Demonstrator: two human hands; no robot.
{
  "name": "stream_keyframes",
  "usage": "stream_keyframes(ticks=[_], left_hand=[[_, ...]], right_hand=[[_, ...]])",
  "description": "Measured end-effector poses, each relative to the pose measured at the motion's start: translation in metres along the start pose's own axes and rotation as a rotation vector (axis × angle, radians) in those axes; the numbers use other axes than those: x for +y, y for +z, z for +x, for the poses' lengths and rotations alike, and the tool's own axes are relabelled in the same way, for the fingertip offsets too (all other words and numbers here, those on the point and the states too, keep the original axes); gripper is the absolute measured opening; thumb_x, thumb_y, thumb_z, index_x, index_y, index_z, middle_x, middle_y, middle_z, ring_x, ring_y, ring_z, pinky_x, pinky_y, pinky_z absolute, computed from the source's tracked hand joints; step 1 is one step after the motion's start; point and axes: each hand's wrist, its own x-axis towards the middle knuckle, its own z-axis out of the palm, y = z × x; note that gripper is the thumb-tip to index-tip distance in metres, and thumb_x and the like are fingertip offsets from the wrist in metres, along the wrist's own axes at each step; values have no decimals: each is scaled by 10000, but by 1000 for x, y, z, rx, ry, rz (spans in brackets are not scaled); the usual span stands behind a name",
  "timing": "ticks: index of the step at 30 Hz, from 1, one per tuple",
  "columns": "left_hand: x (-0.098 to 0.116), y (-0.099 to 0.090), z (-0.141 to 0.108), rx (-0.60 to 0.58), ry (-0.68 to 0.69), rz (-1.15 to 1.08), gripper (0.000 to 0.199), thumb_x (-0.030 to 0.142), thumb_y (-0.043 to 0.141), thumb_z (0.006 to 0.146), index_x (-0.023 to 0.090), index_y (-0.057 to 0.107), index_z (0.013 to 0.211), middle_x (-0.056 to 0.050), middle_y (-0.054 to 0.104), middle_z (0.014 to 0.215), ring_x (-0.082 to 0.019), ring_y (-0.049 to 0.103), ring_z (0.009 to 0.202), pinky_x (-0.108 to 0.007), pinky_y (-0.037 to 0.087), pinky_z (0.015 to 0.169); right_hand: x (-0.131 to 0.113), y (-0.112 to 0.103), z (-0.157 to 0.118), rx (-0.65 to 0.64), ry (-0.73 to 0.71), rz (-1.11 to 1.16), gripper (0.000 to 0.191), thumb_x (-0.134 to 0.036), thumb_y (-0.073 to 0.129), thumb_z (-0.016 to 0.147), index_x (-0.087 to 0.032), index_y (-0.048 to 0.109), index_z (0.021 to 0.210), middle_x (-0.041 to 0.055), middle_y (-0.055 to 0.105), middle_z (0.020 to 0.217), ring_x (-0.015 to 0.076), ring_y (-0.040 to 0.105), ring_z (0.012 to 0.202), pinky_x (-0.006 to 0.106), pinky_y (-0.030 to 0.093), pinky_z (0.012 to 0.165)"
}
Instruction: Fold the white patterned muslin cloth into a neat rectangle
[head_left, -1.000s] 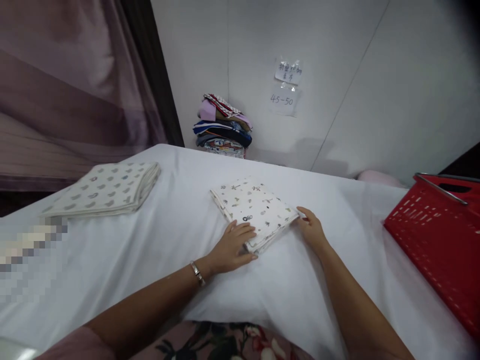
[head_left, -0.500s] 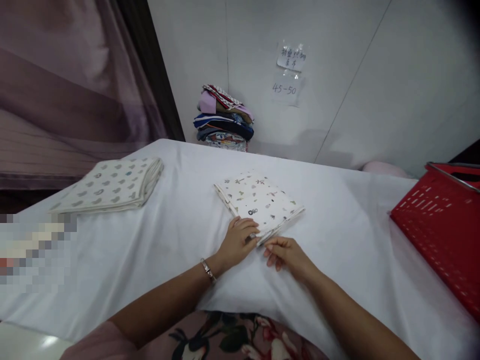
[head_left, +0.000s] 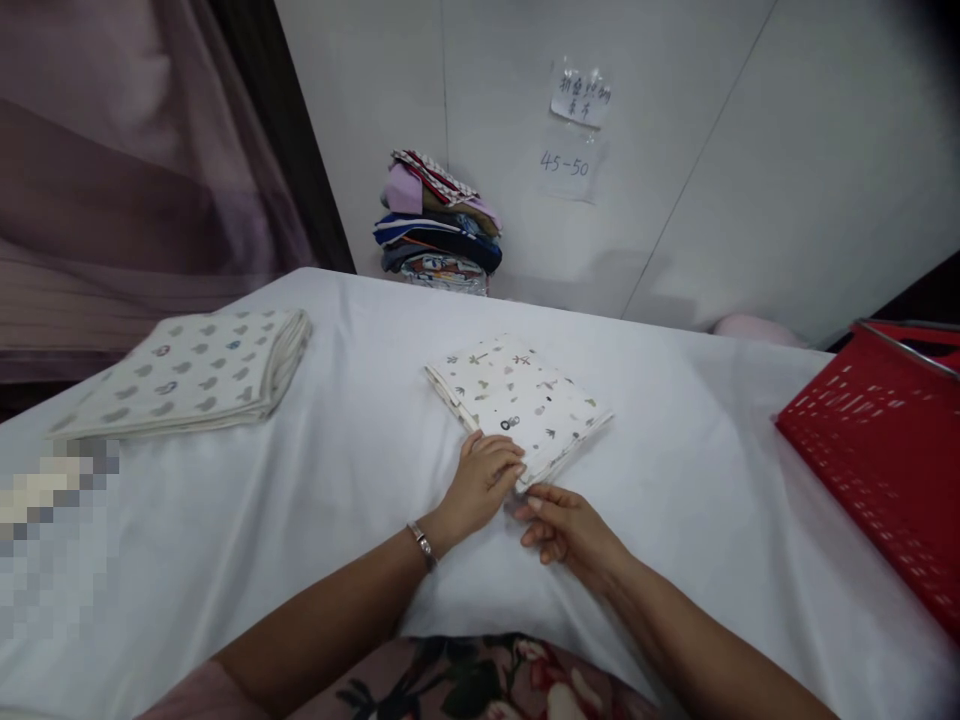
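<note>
A folded white cloth [head_left: 525,395] with a small printed pattern of plants and figures lies cornerwise on the white-covered table [head_left: 360,480]. My left hand [head_left: 484,485] grips its near corner, with the fingers over the top and the thumb by the edge. Close beside it, the thumb and forefinger of my right hand [head_left: 562,520] pinch at the tip of that same corner, while the other fingers curl loosely below. The layers under the corner are partly hidden by my fingers.
Another folded cloth [head_left: 195,370], printed with grey shapes, lies at the left. A red perforated basket [head_left: 870,430] stands at the right edge. Beyond the table, a stack of folded fabrics [head_left: 439,225] sits against the wall, near taped paper notes [head_left: 574,130]. A curtain [head_left: 135,180] hangs at left.
The view has shifted slightly. My right hand has come in a little closer to the cloth's near corner; my left hand stays on it. The cloth keeps nearly the same shape.
</note>
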Motion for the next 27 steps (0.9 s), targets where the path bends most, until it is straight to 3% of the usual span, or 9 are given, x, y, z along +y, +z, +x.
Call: stream_keyframes(ticks=[5, 11, 18, 24, 27], left_hand=[[0, -4, 0, -29, 59, 40, 174, 314, 594, 790, 249, 626, 948, -1, 646, 987, -183, 518, 1040, -451, 114, 1083], [-1, -1, 3, -8, -5, -7, 95, 260, 551, 813, 243, 644, 801, 25, 647, 888, -158, 542, 951, -461, 135, 1071], [-3, 3, 3, -2, -18, -43, 138, 258, 518, 836, 234, 639, 774, 20, 649, 899, -162, 533, 977, -469, 142, 1063], [-2, -6, 3, 30, 92, 29, 165, 221, 446, 877, 225, 610, 867, 12, 638, 900, -141, 545, 943, -454, 115, 1089], [0, -10, 1, -7, 163, 84, 185, 206, 410, 889, 217, 593, 908, 2, 632, 912, -137, 545, 935, -444, 125, 1097]], right_hand=[[4, 7, 4, 37, -74, 109, 321, -324, 749, 660, -157, 583, 878, 9, 641, 746, 70, 568, 494, 126, 394, 357], [12, 14, 3, 112, -182, 95, 338, -351, 769, 624, -185, 608, 870, 15, 632, 867, 134, 630, 675, 147, 433, 361], [5, 22, 8, 112, -111, 162, 308, -359, 755, 655, -161, 605, 837, 43, 668, 830, 112, 630, 584, 126, 393, 350], [6, 19, 12, 145, -183, 112, 298, -385, 745, 655, -155, 598, 773, 40, 685, 774, 81, 579, 488, 139, 361, 343], [8, 16, 9, 115, -211, 100, 289, -391, 737, 666, -155, 594, 752, 41, 685, 785, 73, 563, 490, 142, 354, 350]])
